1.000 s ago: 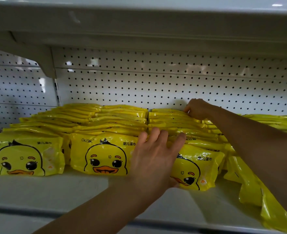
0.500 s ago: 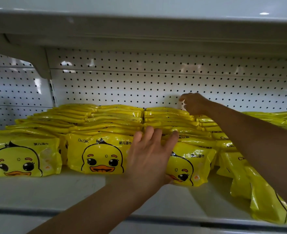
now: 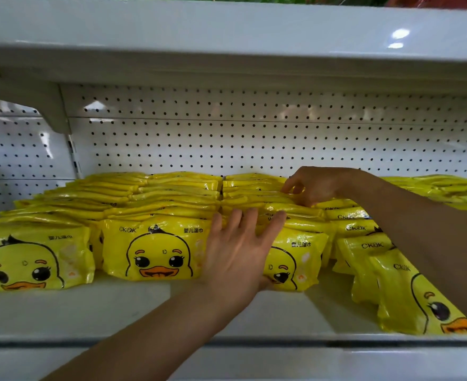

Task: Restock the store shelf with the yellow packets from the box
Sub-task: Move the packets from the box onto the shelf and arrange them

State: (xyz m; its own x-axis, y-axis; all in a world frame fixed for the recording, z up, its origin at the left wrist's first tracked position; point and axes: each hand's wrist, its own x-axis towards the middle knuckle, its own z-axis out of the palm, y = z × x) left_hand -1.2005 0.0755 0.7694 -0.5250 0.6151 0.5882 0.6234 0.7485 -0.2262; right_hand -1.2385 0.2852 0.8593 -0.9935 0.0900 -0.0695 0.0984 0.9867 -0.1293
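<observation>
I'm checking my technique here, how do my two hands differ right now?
The left hand lies flat with straight fingers against the front packet of the third row; the right hand reaches farther back, fingers curled down onto the packet tops. The left sits low at the front, the right higher. Both touch the same row.

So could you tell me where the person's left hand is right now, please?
The left hand lies flat, centre of the head view, against the front packet of the third row.

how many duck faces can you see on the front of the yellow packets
4 yellow plastic duck-face packets: far left, centre, one half covered by the left hand at, and a leaning one at right. Packets behind show only edges.
</observation>
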